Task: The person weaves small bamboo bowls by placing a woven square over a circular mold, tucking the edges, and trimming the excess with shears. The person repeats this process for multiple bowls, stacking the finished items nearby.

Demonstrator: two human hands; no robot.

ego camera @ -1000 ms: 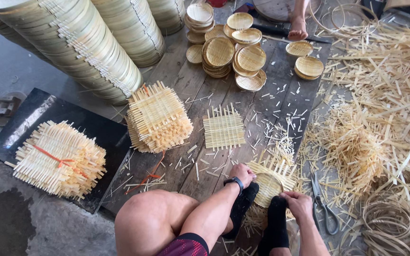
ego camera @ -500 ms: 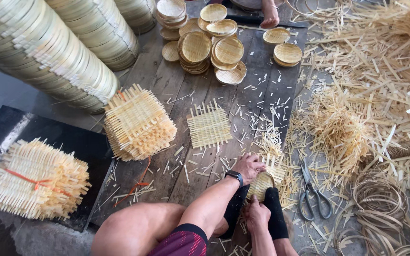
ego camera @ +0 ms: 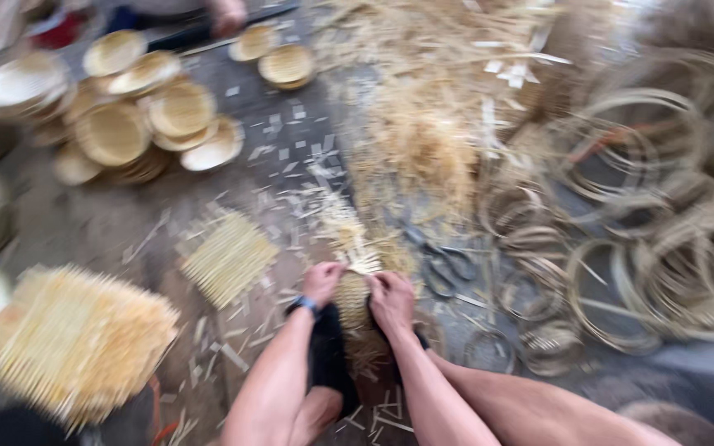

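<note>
Both hands had drawn together since a moment before, the left hand (ego camera: 322, 282) and right hand (ego camera: 392, 299) now clamped on either side of a small woven bamboo disc (ego camera: 354, 299) held between them. Shallow woven trays (ego camera: 138, 124) sat stacked, apparently holding nothing. Blur smeared everything; scissors (ego camera: 444, 263) lay just right, near hazy bamboo hoops (ego camera: 621, 272).
</note>
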